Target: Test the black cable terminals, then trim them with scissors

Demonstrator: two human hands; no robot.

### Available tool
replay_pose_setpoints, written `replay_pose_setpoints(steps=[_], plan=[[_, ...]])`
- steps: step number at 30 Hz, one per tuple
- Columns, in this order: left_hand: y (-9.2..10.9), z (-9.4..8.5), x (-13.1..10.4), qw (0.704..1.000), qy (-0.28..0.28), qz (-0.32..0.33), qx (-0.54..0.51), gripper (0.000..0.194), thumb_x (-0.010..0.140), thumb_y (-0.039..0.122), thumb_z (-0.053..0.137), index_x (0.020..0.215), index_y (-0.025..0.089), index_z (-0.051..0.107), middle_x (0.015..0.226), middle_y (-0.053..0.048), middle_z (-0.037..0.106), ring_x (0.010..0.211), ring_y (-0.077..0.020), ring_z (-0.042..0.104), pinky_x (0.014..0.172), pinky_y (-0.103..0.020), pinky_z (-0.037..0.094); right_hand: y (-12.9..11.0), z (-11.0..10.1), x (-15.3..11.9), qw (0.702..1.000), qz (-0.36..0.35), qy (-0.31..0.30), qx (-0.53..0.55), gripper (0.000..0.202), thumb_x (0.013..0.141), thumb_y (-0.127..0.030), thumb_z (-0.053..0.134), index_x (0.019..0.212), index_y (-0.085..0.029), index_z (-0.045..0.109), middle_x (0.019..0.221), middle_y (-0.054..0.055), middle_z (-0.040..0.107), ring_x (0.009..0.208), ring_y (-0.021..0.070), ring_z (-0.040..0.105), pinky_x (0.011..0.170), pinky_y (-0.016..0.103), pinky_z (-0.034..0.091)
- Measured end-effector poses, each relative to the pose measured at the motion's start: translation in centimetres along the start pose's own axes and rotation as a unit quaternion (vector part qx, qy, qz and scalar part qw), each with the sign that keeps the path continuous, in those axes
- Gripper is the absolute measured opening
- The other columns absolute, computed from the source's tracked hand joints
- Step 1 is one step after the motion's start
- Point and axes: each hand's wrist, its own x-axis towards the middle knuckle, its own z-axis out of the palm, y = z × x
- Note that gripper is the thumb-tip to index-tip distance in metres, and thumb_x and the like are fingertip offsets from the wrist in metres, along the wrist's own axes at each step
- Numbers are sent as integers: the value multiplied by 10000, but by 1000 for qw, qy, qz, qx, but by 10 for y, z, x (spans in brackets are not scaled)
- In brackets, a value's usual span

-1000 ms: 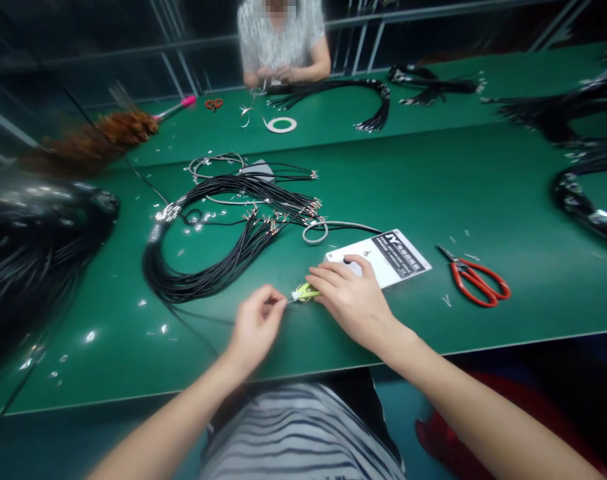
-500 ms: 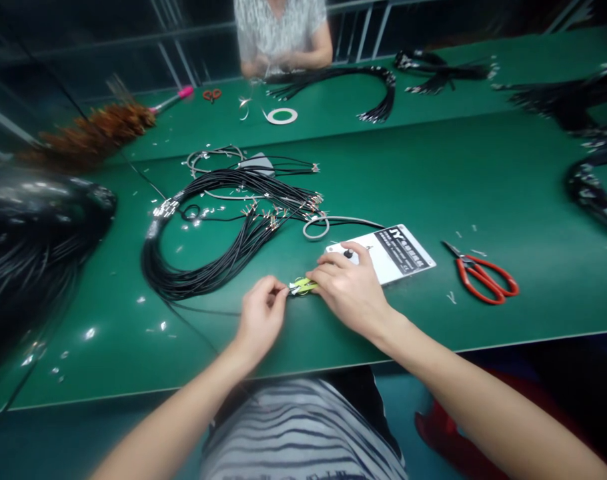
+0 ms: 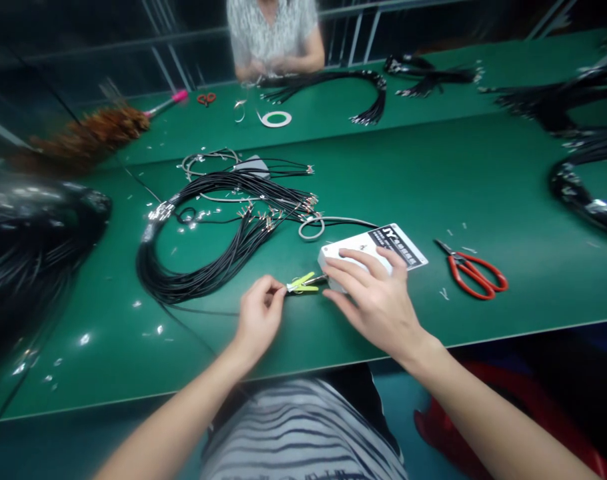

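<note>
My left hand (image 3: 260, 313) pinches the end of a black cable, which trails left along the table from my fingers. The cable tip meets the jaws of a yellow-green clip (image 3: 303, 284) fixed on a short shaft. That shaft comes out of a white box (image 3: 351, 250) with a black printed label. My right hand (image 3: 376, 300) rests over the box, fingers stretched and apart, its fingertips on or just above the lid beside the clip's handles. A coil of black cables (image 3: 176, 283) with bare copper ends lies beyond my left hand.
Red-handled snips (image 3: 476, 272) lie right of the box. Black cables hang in a bundle (image 3: 28, 247) at left, near a brown duster (image 3: 98, 130). Across the green table (image 3: 433, 180), a person sits behind a white tape roll (image 3: 276, 119) and more cable bundles (image 3: 378, 93).
My right hand has let go of the clip and moved right onto the white box, its fingers spreading. My left hand keeps its pinch at the clip. The view has shifted slightly.
</note>
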Motion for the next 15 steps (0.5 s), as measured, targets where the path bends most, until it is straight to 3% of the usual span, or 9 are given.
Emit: replay_pose_setpoints(steps=[3,7,11,15], plan=[[0,0,0,1000,0,2,-2,148,896,255,548,766,185,553,734,7,554,640,-119,527,541,-197,383,-2,-5,-6,1000,9,9,-7,291,887,-282,654,1165,-210,608,1235,52,685,1202,266,555,1066,506,224],[-1,0,0,1000,0,8,-4,142,897,263,545,778,185,554,736,9,553,634,-117,525,545,-195,389,-13,11,4,999,-29,-33,-4,322,876,-284,664,1176,-185,601,1246,71,673,1233,266,522,1074,503,204],[-2,0,-1,1000,2,13,0,141,897,254,537,777,184,556,733,11,544,626,-114,520,541,-195,388,-18,30,17,998,-42,-39,-15,142,899,-150,595,1020,-181,661,986,37,737,1067,206,602,1044,459,232],[-1,1,-1,1000,10,13,4,140,900,250,530,779,184,555,726,14,535,609,-110,506,529,-195,375,-14,35,20,998,-55,-33,-17,135,903,-136,575,947,-198,687,856,7,727,930,174,617,1037,435,239]])
